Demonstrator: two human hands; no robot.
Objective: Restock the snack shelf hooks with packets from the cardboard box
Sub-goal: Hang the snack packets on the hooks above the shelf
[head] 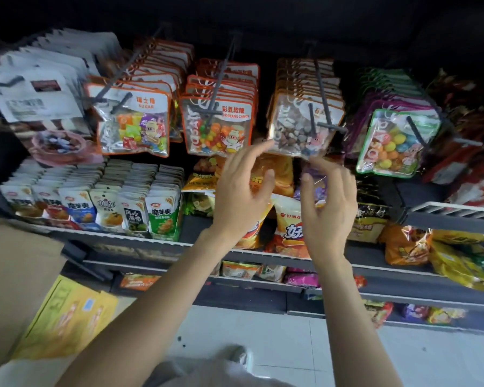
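Nearest, the cardboard box [14, 289] sits low at the left with yellow packets [67, 319] beside it. Both hands reach up: the left hand [242, 191] has its fingers [252, 152] loosely spread, tips just touching the lower edge of the front brown-candy packet [299, 127]; the right hand [329, 202] is relaxed and holds nothing — its fingers hover just below that packet. Likely the packet is being settled on its hook [323, 99]. To do it well, steady both lower corners, push the row squarely back, and check that the hole sits fully behind the hook's tip.
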